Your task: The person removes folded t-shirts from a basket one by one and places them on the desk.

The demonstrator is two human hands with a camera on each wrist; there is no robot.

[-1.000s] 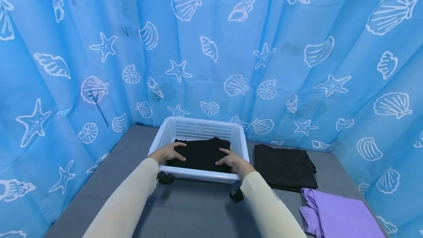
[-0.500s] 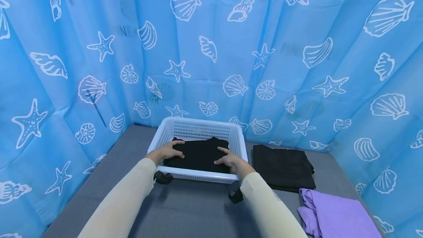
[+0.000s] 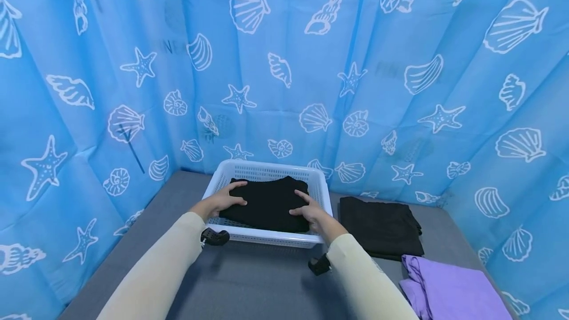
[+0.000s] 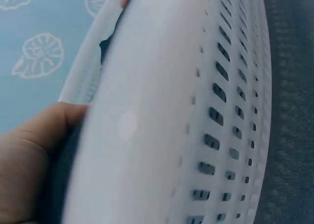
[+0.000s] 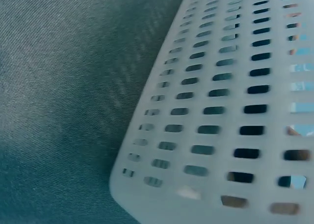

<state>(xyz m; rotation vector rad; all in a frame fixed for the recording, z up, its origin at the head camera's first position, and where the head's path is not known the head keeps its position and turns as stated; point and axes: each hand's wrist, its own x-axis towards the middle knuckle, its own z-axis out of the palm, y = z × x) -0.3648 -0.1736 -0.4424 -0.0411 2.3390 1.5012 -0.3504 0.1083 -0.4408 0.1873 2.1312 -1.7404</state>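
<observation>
A folded black garment (image 3: 268, 206) is inside a white perforated plastic basket (image 3: 276, 232). My left hand (image 3: 220, 200) grips its left side, with the fingers spread over the cloth. On the opposite side my right hand (image 3: 313, 212) holds the garment in the same way. A strip of basket floor shows beneath the garment's near edge. In the left wrist view, part of the left hand (image 4: 29, 155) appears behind the basket's rim (image 4: 132, 111). The basket's slotted wall (image 5: 211, 111) fills much of the right wrist view, where the right hand is mostly hidden.
Right of the basket lies another folded black garment (image 3: 380, 226) on the grey surface (image 3: 262, 280). A folded purple garment (image 3: 462, 288) sits nearer, at the front right. Blue shell-print curtains (image 3: 284, 63) enclose the back and sides.
Both hands have raised the black garment a little within the basket, and its near edge has come away from the front wall. The basket and the other garments stay put.
</observation>
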